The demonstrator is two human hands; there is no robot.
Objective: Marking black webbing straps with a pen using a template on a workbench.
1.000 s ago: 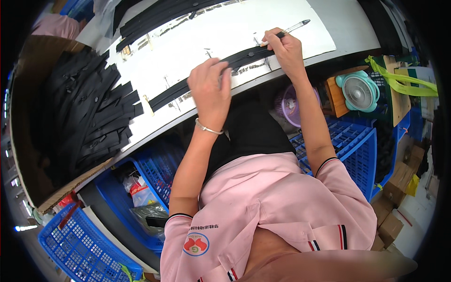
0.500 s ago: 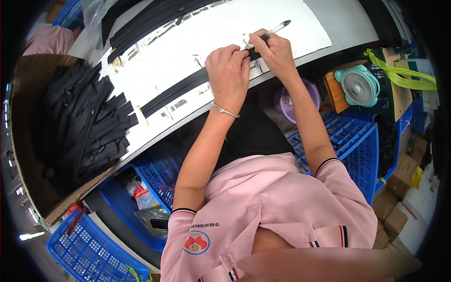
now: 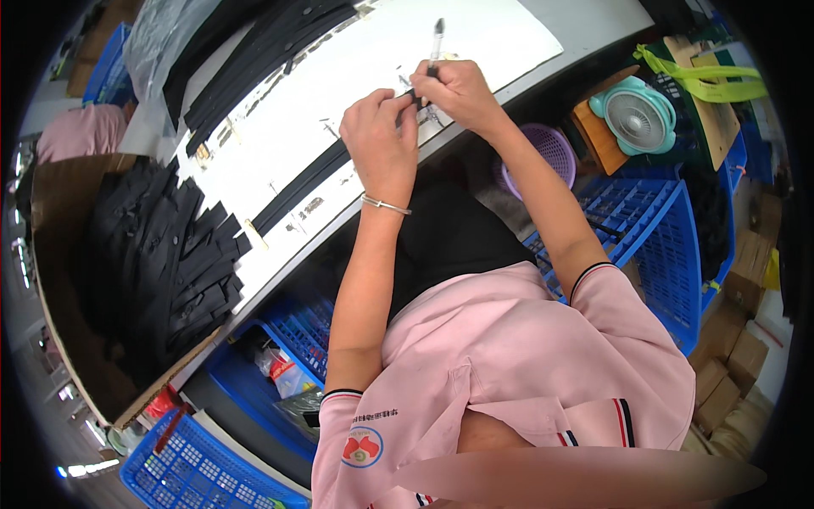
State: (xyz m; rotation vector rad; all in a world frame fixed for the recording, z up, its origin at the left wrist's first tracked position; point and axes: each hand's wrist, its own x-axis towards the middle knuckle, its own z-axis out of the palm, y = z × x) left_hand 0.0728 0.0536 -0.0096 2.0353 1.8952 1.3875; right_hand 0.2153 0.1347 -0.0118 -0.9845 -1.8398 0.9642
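My right hand point(image 3: 460, 95) is closed round a pen point(image 3: 437, 44) with a clear barrel and dark end, which points up and away from me. Beside it, my left hand point(image 3: 380, 140) has its fingers bent over the end of a black fabric strip point(image 3: 309, 176). This strip lies flat along the near side of a white board point(image 3: 500, 38) that carries dark marks and smudges. The pen's lower tip is hidden by my right fingers, near the strip's end. A bangle point(image 3: 386, 204) circles my left wrist.
An open cardboard box point(image 3: 64, 204) full of black strips point(image 3: 161, 254) stands left of the board. More black strips point(image 3: 254, 64) lie at its far side. Blue crates point(image 3: 670, 254) and a purple basket point(image 3: 543, 161) sit below table level, with a turquoise fan point(image 3: 636, 117) at right.
The pen has swung from leaning right to nearly straight away from me. Both hands sit slightly further left in the picture, as the whole view has shifted too.
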